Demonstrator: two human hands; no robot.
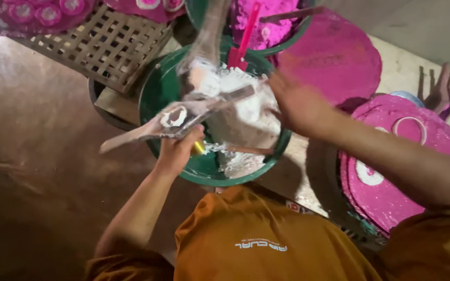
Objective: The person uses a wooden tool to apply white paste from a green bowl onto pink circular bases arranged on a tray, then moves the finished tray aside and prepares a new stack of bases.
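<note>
My left hand (175, 152) grips a flat wooden paddle (136, 134) by its middle, above a green basin (154, 96) of white paste (246, 119). On the paddle sits a small white ring of paste (174, 117). My right hand (298, 104) hovers over the basin's right side, blurred by motion. Its fingertips meet the end of a flat wooden strip (230, 98) that lies across the paddle. Whether the fingers pinch the strip is unclear. A brown stick (246, 151) rests in the paste.
A second green basin (287, 39) behind holds pink paste and a red spatula (243, 39). A woven bamboo tray (105, 44) at the upper left carries pink-and-white pieces. Pink-coated round lids (334, 57) (391, 177) lie to the right. Brown floor (37, 130) spreads to the left.
</note>
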